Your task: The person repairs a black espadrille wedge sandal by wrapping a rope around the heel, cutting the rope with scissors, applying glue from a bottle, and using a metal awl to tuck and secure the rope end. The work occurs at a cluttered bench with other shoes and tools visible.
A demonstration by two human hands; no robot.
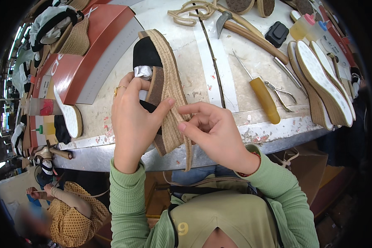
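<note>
A wedge sandal (169, 78) with a black toe band (146, 53) and jute-braided sides is tilted over the bench's near part, its toe pointing away from me. My left hand (130, 113) grips it around the middle, thumb pressed on the braided side. White stuffing (143, 72) shows under the toe band. With bent fingers, my right hand (219, 132) pinches a jute braid at the wedge's right side. The loose end of this jute braid (188, 155) hangs down past the heel. My right palm and its inner fingers are partly hidden.
A hammer (252, 35), a yellow-handled awl (264, 99) and pliers (283, 93) lie to the right. Beyond them stand wedge soles (322, 78) and bottles (302, 27). Left are a red shoebox (97, 45) and a sole (72, 115). Another person (74, 211) sits lower left.
</note>
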